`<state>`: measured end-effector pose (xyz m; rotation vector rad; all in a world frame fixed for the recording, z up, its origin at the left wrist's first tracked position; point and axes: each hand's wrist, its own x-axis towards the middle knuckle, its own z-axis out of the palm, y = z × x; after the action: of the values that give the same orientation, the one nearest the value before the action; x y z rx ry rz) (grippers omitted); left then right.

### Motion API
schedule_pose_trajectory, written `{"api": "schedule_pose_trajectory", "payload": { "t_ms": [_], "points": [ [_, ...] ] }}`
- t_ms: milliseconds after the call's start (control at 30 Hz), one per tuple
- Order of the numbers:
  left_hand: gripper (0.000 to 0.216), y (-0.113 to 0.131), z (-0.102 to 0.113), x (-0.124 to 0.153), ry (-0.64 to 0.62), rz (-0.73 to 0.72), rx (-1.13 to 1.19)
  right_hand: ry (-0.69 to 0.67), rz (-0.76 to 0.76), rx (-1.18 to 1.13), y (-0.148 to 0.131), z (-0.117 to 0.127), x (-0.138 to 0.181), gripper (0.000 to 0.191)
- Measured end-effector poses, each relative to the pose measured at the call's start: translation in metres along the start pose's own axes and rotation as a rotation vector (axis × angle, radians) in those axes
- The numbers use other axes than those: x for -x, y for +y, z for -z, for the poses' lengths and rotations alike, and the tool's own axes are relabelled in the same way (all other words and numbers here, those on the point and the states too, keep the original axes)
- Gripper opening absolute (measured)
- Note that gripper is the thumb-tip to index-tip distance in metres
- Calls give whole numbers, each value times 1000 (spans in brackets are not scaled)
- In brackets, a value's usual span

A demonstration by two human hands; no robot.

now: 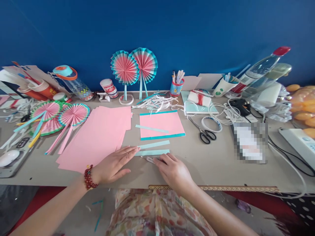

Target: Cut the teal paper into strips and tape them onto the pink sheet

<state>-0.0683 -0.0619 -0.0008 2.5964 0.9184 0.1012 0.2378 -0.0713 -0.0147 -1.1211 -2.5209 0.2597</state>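
Observation:
My left hand (118, 164) lies flat with its fingers stretched out; the fingertips rest at the left ends of two pale blue paper strips (157, 152). A red bead bracelet circles that wrist. My right hand (174, 168) is closed around a small craft knife (149, 159), its thin tip pointing left just below the lower strip. Beyond the strips is a pink sheet (159, 122) with teal bands along its top and bottom edges, and another pale blue strip (151, 128) lies across it. Left of it, pink paper sheets (98, 131) are fanned in a stack, partly under my left hand.
Black-handled scissors (208, 136) and a tape roll (211, 124) lie to the right. Two folded paper fans (134, 67) stand against the blue wall; more fans (73, 114) lie left. White paper scraps (159, 102) are heaped at the back. A power strip (300, 141) sits far right.

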Motion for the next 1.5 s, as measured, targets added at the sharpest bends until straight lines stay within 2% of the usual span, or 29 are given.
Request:
{"api": "schedule_pose_trajectory", "payload": {
  "t_ms": [167,433,700,800,900,1000,1200,1500],
  "points": [
    [75,2,-9,1,-18,17,-61,13,11,-4,0,-1,-1,24],
    [80,0,-9,2,-43,-28,-73,14,20,2,-5,-3,-3,23],
    [78,1,-9,1,-35,-11,-49,10,38,14,-8,-8,-7,22],
    [71,1,-6,3,-1,-14,28,13,37,22,-8,-8,-7,23],
    [67,1,1,7,104,13,116,0,32,18,-8,-7,-7,26],
    [69,0,8,11,178,51,99,-14,32,9,-8,-5,-7,26],
    [71,-5,3,16,109,14,38,-17,30,-7,-7,-5,-7,26],
    [71,-5,-8,24,160,47,120,-16,13,-31,-8,-7,-8,27]
  ]
}}
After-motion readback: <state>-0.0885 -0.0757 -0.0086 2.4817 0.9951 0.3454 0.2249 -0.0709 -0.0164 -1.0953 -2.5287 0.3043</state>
